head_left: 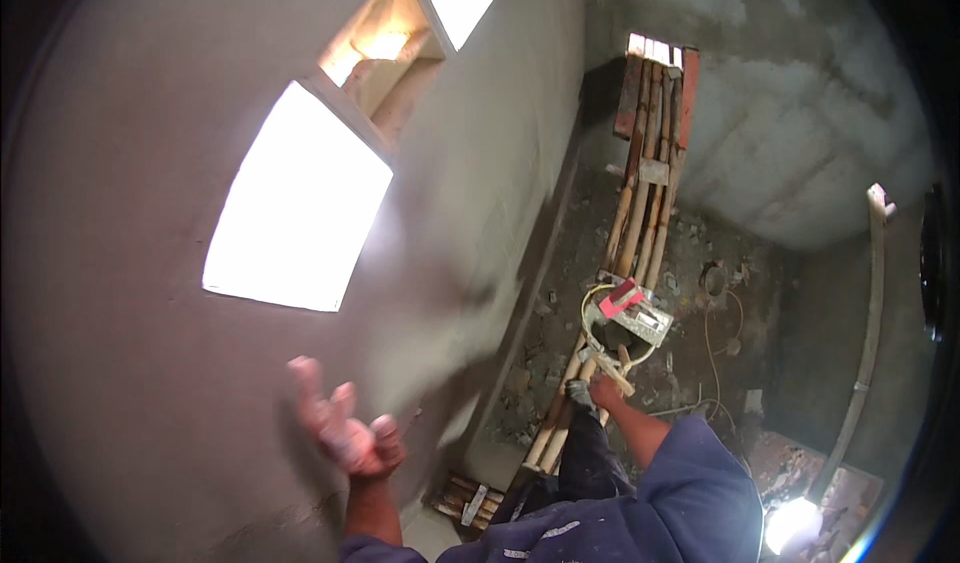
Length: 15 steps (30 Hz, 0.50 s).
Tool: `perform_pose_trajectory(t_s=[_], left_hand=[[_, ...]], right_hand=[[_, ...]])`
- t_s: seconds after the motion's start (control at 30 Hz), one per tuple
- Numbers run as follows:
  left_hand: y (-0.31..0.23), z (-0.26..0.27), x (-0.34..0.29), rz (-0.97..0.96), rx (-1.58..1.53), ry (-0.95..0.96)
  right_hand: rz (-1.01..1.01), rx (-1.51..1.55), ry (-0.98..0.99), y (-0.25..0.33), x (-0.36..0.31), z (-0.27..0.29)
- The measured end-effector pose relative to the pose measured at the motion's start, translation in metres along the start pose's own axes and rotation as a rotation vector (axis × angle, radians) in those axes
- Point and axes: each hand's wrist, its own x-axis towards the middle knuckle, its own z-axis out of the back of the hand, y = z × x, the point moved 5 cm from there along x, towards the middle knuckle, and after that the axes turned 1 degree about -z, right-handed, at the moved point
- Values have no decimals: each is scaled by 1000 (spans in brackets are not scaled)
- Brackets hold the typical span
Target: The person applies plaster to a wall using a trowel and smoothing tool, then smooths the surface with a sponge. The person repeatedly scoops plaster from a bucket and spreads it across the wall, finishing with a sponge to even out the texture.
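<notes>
Left hand [345, 425]: raised against the grey plastered wall [150, 263], fingers [308, 383] spread and pointing up, released, nothing in it. The hand is blurred; we cannot tell whether the palm touches the plaster or only hovers at it. The wall fills the left half of the view and looks smooth and damp-toned, darker in a patch near the hand.

Right hand [603, 391]: reaching down and forward onto the bamboo platform [640, 213], beside a short wooden handle [622, 368] lying there. It is small in the view; we cannot tell whether it grips the handle or only rests by it. Sleeve is dark blue, pushed up from the forearm.

Just beyond the right hand, on the platform: a metal pan [632, 315] with a red tool [620, 296] across it, ringed by a loop of pale cord [586, 313].

The platform is made of bamboo poles laid side by side, running from below us up to the far wall, with reddish planks [688, 93] at the far end.

Further out: two bright window openings [295, 203] in the wall above the left hand, with a lit recess [385, 53] between them. Below the platform, a rubble-strewn floor [700, 263]. At the right edge, a curved upright pole [868, 333] and a bright lamp [792, 523] low down.
</notes>
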Motion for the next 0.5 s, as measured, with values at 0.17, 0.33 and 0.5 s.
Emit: perform_pose_trajectory(t_s=[0.17,0.33,0.5], left_hand=[[5,107,59,-589,430,-253],[-13,138,100,-503,876,-285],[4,133,113,-324,932,-317]], right_hand=[[129,23,-53,0,-19,10],[268,-447,116,-20,32,18],[111,21,-19,17,36,104]])
